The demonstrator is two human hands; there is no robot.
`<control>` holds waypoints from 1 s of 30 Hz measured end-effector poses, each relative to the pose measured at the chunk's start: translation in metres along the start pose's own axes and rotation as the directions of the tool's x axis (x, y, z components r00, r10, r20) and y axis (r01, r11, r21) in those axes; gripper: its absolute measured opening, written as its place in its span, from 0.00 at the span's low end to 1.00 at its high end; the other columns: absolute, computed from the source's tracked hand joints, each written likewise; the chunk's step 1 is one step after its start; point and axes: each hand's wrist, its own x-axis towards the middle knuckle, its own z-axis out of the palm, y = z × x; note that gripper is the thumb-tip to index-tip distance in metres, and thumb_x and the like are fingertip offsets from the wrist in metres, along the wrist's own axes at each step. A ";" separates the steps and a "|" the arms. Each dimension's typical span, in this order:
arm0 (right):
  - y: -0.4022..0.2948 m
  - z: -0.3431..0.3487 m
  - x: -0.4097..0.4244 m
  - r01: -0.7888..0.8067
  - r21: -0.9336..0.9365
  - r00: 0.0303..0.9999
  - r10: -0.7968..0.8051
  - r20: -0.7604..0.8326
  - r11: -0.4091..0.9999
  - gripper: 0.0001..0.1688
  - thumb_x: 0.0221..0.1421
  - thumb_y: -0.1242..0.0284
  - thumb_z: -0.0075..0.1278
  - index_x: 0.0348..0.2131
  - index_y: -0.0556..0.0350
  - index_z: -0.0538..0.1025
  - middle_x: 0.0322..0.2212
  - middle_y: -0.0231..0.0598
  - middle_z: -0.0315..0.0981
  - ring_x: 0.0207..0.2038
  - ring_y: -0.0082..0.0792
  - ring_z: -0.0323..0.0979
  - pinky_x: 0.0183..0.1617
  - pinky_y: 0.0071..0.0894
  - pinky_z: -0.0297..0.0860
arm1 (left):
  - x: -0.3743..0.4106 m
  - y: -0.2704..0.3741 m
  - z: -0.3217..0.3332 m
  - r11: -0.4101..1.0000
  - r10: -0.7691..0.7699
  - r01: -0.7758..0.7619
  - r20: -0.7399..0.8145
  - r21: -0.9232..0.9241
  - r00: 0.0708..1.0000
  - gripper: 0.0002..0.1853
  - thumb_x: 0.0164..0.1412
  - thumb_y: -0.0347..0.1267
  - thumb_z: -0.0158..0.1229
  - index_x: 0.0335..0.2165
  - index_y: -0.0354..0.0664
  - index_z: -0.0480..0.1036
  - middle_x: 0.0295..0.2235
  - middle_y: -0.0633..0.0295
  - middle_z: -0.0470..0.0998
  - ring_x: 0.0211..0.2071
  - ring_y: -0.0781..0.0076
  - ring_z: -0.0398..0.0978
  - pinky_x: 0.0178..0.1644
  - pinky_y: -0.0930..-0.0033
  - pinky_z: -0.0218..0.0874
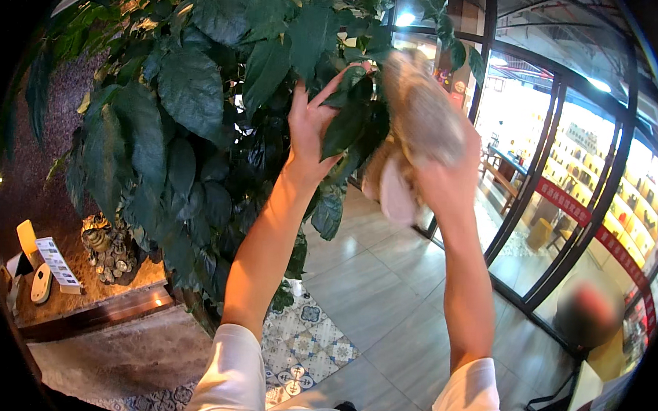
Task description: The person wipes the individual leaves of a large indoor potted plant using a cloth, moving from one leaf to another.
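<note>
A large leafy plant [191, 84] with broad dark green leaves hangs before me. My left hand [313, 125] is raised among its leaves, fingers spread, and a leaf [346, 129] lies over part of the palm and fingers. It is hard to tell whether the fingers press on that leaf. To the right, my right hand [451, 172] grips a brownish-grey cloth [421, 113], which is blurred and partly hangs down below the hand. The cloth is close to the leaves at their right edge.
A wooden counter [99, 300] at the lower left bears a gold figurine [107, 248], a card stand [56, 262] and a small white device [41, 284]. Framed glass doors [556, 177] stand at the right, with lit shelves beyond. Patterned tiles [301, 342] adjoin grey floor tiles [380, 285].
</note>
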 end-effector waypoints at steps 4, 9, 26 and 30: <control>0.035 0.041 0.009 0.265 -0.239 0.953 -0.216 0.214 0.934 0.36 0.27 0.76 0.59 0.44 0.56 0.72 0.47 0.49 0.68 0.44 0.52 0.65 0.49 0.41 0.65 | -0.007 -0.003 0.011 0.988 -0.039 0.075 -0.253 0.135 0.967 0.43 0.61 0.61 0.24 0.55 0.34 0.57 0.49 0.53 0.69 0.51 0.61 0.67 0.57 0.61 0.56; 0.029 0.052 -0.033 0.196 -0.053 0.960 -0.181 0.213 0.979 0.33 0.26 0.73 0.61 0.41 0.55 0.74 0.48 0.45 0.68 0.41 0.48 0.65 0.48 0.40 0.64 | -0.002 -0.003 -0.033 0.962 -0.013 0.095 0.305 -0.255 0.952 0.46 0.59 0.63 0.27 0.59 0.34 0.49 0.58 0.55 0.59 0.55 0.58 0.61 0.59 0.58 0.53; -0.002 0.004 0.011 -0.169 0.194 0.981 0.184 -0.064 0.966 0.22 0.38 0.78 0.54 0.39 0.60 0.74 0.33 0.45 0.76 0.34 0.41 0.76 0.41 0.30 0.69 | -0.012 -0.002 0.003 0.999 0.037 -0.039 -0.062 -0.035 0.997 0.45 0.61 0.61 0.25 0.57 0.30 0.54 0.58 0.50 0.58 0.58 0.55 0.56 0.62 0.57 0.44; 0.015 0.047 0.024 -0.040 -0.104 0.986 0.056 0.159 0.994 0.27 0.32 0.76 0.54 0.40 0.60 0.74 0.32 0.54 0.73 0.40 0.53 0.68 0.46 0.43 0.67 | -0.019 -0.016 0.011 0.994 0.072 -0.051 -0.236 0.094 0.969 0.45 0.59 0.62 0.27 0.56 0.33 0.57 0.54 0.54 0.63 0.55 0.61 0.60 0.62 0.59 0.44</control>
